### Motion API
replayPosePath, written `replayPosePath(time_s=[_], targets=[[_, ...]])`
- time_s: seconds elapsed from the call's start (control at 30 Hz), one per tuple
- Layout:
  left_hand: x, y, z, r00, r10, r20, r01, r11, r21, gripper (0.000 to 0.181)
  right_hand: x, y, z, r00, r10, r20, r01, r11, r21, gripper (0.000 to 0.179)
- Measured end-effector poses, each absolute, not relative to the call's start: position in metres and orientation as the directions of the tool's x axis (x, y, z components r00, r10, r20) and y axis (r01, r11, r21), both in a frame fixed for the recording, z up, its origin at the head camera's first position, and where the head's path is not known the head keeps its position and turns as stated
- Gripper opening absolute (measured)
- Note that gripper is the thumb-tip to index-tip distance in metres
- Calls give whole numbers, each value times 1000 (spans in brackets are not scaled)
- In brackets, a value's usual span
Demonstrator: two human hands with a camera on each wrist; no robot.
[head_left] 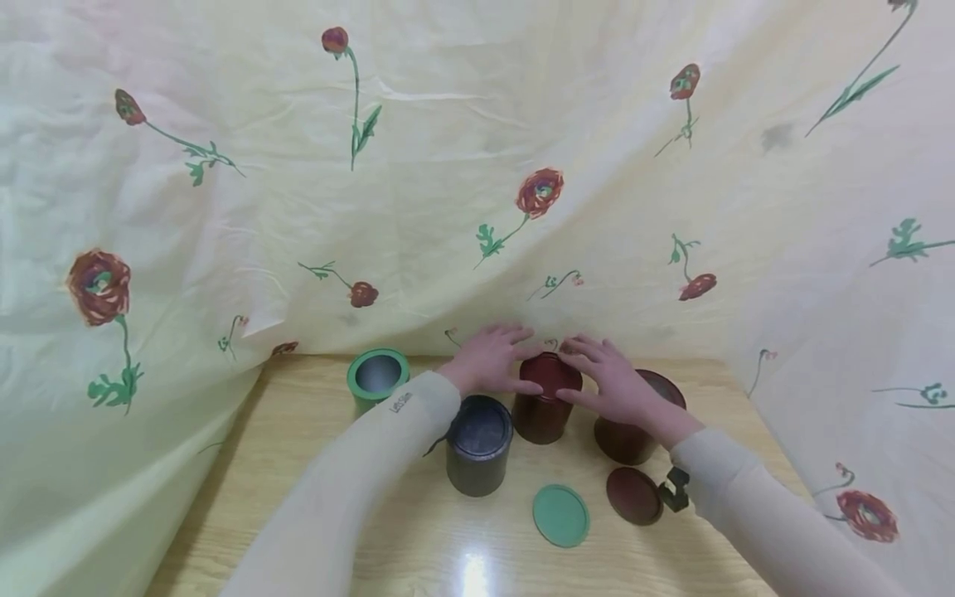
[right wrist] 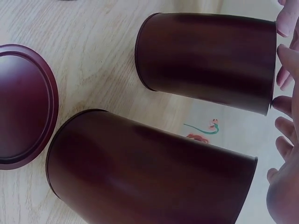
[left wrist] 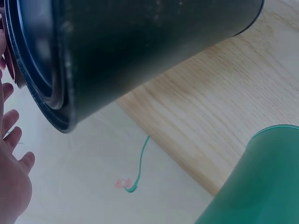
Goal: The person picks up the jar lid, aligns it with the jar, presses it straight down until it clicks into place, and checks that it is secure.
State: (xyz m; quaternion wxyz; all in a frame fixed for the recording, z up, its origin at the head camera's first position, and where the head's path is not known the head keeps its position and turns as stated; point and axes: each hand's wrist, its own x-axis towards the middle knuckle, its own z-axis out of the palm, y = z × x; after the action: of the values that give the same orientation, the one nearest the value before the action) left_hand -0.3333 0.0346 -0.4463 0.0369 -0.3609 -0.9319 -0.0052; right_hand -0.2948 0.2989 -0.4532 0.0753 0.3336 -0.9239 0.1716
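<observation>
A dark red canister (head_left: 542, 419) with its lid (head_left: 550, 375) on top stands at the back of the table. My left hand (head_left: 492, 358) is at the lid's left side, thumb over its near edge and fingers stretched out. From the right, my right hand (head_left: 615, 383) reaches over the same rim with spread fingers. In the right wrist view, right-hand fingertips (right wrist: 286, 60) are at the canister's top edge; whether they press on it I cannot tell. A black lidded canister (head_left: 477, 452) stands in front of the left hand. Beneath the right forearm is a second dark red canister (head_left: 630, 435).
A green canister (head_left: 378, 356) stands uncovered at the back left, partly behind the left sleeve. A green lid (head_left: 561, 516) and a dark red lid (head_left: 634, 496) lie flat on the wooden table (head_left: 418, 539) in front. Flowered cloth (head_left: 448, 207) hangs behind and at both sides.
</observation>
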Motion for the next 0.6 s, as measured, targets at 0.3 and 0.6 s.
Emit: replayPosePath(time_s=[0.3, 0.6], targets=[[-330, 34, -447, -730, 680, 68, 678, 733, -59, 78, -295, 299, -455, -780, -578, 239, -623, 751, -220, 66], [-329, 34, -445, -717, 694, 66, 687, 719, -107, 74, -296, 300, -453, -779, -583, 232, -623, 764, -171, 66]])
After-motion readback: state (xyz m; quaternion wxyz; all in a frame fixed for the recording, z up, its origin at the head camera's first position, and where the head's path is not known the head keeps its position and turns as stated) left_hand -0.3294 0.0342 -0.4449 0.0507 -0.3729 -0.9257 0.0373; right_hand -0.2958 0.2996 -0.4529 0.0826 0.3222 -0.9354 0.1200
